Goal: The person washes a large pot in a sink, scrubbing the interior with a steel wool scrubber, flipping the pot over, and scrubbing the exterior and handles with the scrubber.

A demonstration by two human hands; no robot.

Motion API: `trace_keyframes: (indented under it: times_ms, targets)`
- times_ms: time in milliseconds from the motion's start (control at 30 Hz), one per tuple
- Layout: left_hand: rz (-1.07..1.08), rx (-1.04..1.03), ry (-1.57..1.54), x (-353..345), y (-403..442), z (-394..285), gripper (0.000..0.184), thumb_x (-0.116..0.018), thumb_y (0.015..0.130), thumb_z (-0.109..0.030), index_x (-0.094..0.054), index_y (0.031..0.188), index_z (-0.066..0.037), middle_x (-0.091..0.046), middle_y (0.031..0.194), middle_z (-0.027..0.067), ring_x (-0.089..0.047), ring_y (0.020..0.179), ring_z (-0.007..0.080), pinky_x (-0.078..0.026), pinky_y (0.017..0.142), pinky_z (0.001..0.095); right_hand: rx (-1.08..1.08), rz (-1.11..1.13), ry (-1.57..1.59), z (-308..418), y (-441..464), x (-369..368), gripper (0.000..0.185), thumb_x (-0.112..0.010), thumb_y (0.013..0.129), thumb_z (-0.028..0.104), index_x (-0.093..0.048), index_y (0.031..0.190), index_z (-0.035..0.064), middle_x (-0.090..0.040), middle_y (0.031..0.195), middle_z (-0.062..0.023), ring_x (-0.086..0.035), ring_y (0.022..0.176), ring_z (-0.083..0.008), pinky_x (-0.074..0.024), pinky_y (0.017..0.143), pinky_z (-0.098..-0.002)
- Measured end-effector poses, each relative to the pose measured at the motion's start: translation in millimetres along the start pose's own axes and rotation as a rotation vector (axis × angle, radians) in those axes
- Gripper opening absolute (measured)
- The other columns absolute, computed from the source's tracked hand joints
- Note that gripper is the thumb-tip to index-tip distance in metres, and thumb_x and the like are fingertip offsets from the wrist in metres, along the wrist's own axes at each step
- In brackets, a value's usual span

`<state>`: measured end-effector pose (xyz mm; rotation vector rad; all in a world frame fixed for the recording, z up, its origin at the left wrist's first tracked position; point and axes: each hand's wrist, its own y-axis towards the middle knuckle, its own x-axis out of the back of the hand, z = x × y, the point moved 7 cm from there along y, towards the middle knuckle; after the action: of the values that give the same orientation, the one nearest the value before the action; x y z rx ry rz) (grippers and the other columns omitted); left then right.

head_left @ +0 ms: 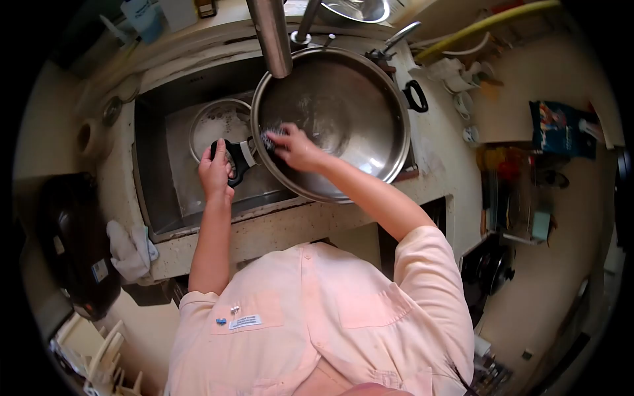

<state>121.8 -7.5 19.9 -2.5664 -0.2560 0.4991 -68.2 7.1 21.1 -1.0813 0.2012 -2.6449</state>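
Holding the wide steel pan (370, 112) by its near-side black handle (244, 157), my left grip (216, 173) is wrapped firmly round it, while my right grip (297, 146) is bunched over a silvery scourer (269, 140) at the pan's left inner wall. The pan lies over the right part of the sink (153, 188); a smaller round vessel (210, 125) sits inside the sink, left of the pan. Farther off, the faucet (271, 39) hangs over the pan's far rim, and beyond stands a shiny bowl (360, 8).
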Motion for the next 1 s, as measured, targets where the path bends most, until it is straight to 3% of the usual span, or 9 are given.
trace_keyframes:
  times_ms: [133,200,367,467,500,567,667,833,1000]
  targets:
    - [0.002,-0.008,0.008,4,3,4,0.019,-0.06,0.084,-0.026,-0.049,0.076,-0.012,-0.034,0.052,-0.0072,-0.029,0.04,0.0023,-0.022,0.037,0.0196,0.295,-0.127,-0.493,-26,37,46,0.056,-0.048,0.069,-0.003,-0.055,0.116,0.0259,-0.036,0.131,-0.0118,-0.042,0.109,-0.036,-0.0389,0.092,-0.0407]
    - [0.011,0.012,0.007,6,6,5,0.02,-0.06,0.084,-0.026,-0.048,0.075,-0.012,-0.034,0.052,-0.0071,-0.03,0.041,0.0022,-0.022,0.037,0.0193,0.415,-0.183,-0.785,-57,45,69,0.051,-0.05,0.07,0.006,-0.055,0.115,0.0285,-0.038,0.132,-0.0078,-0.044,0.108,-0.0321,-0.0418,0.088,-0.0372]
    - [-0.048,-0.031,-0.03,8,2,6,0.019,-0.06,0.084,-0.023,-0.047,0.075,-0.012,-0.035,0.054,-0.0071,-0.031,0.043,0.0021,-0.022,0.038,0.0184,0.086,0.042,-1.028,-98,5,131,0.047,-0.049,0.073,0.007,-0.054,0.116,0.0261,-0.036,0.129,-0.0097,-0.042,0.107,-0.0343,-0.0481,0.077,-0.0372]
    - [-0.067,-0.061,-0.033,8,1,5,0.019,-0.061,0.083,-0.023,-0.048,0.076,-0.012,-0.036,0.054,-0.0072,-0.031,0.042,0.002,-0.021,0.038,0.0181,0.059,0.258,-0.935,-107,-39,115,0.033,-0.048,0.078,0.008,-0.057,0.109,0.013,-0.034,0.121,-0.0173,-0.039,0.104,-0.039,-0.049,0.077,-0.0431]
    - [-0.087,-0.059,-0.031,8,-1,5,0.019,-0.061,0.083,-0.023,-0.049,0.076,-0.012,-0.036,0.054,-0.0072,-0.031,0.042,0.0019,-0.021,0.038,0.0181,-0.059,0.372,-0.752,-99,-48,104,0.037,-0.047,0.078,0.005,-0.056,0.112,0.0157,-0.035,0.122,-0.0174,-0.039,0.106,-0.04,-0.0463,0.083,-0.044]
    - [-0.111,-0.054,-0.022,8,-2,4,0.018,-0.062,0.082,-0.023,-0.05,0.076,-0.011,-0.037,0.054,-0.0071,-0.03,0.041,0.0018,-0.021,0.038,0.0182,0.29,0.333,-0.724,-89,-53,65,0.041,-0.045,0.078,0.005,-0.054,0.115,0.0208,-0.035,0.124,-0.017,-0.038,0.11,-0.0397,-0.0433,0.088,-0.0421]
    - [-0.147,-0.059,-0.026,11,-5,8,0.019,-0.064,0.081,-0.024,-0.052,0.076,-0.011,-0.038,0.053,-0.007,-0.03,0.041,0.002,-0.022,0.038,0.0184,0.373,0.201,-0.574,-66,-16,50,0.043,-0.043,0.079,0.005,-0.053,0.116,0.0249,-0.034,0.126,-0.0159,-0.037,0.113,-0.0382,-0.0414,0.091,-0.0398]
    - [-0.178,-0.072,-0.009,11,-4,6,0.018,-0.065,0.08,-0.024,-0.054,0.076,-0.01,-0.038,0.053,-0.0069,-0.03,0.04,0.0022,-0.022,0.037,0.0186,0.138,0.145,-0.759,-90,-32,89,0.038,-0.047,0.08,0.01,-0.053,0.116,0.017,-0.036,0.118,-0.0185,-0.038,0.108,-0.0427,-0.0477,0.081,-0.0419]
    - [-0.151,-0.07,-0.028,9,-5,8,0.021,-0.065,0.08,-0.024,-0.05,0.072,-0.012,-0.036,0.051,-0.0076,-0.029,0.039,0.0018,-0.021,0.037,0.0187,0.284,0.381,-0.547,-60,-46,34,0.044,-0.041,0.08,0.005,-0.051,0.119,0.0222,-0.03,0.131,-0.0201,-0.031,0.117,-0.0458,-0.0369,0.094,-0.0458]
